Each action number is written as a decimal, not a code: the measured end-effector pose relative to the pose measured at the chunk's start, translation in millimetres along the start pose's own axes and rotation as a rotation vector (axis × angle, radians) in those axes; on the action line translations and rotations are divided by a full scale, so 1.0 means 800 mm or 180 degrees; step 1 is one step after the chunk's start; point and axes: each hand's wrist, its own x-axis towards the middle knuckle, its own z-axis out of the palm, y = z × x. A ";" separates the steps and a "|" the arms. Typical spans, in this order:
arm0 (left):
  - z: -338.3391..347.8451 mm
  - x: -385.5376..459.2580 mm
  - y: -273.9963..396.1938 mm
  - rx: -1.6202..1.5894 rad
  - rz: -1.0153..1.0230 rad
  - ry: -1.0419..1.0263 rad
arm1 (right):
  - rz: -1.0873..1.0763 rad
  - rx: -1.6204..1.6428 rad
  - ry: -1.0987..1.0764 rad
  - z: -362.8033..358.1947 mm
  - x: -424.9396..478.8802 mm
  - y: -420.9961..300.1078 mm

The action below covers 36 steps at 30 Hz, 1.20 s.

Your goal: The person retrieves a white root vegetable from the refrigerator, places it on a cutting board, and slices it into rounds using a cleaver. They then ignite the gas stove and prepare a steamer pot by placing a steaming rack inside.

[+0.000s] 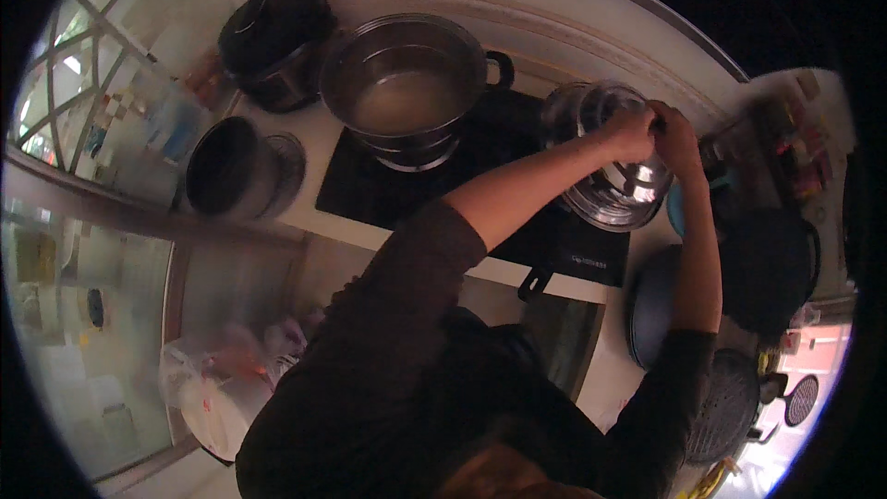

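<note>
Both my hands meet above a shiny metal lid or bowl (613, 211) on the right part of the black cooktop (485, 125). My left hand (627, 135) has its fingers curled, close against my right hand (673, 138). Their fingertips come together at something small and dark, possibly a knob; blur and the fingers hide what it is and which hand grips it. A large steel pot (405, 76) with pale liquid inside stands uncovered on the left part of the cooktop, its black handle towards the right.
A black rice cooker (277, 48) stands behind left, with a dark inner pot (225, 166) nearer the window. Dark pans (651, 312) lie along the right counter, a ridged round one (724, 405) lower down. A black handle (533, 284) juts over the front edge. Plastic bags (222, 388) sit lower left.
</note>
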 end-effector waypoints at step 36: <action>-0.515 -0.660 -0.238 -0.3722 -0.2999 0.3618 | 0.2842 0.4911 -0.4102 0.434 -0.092 -0.602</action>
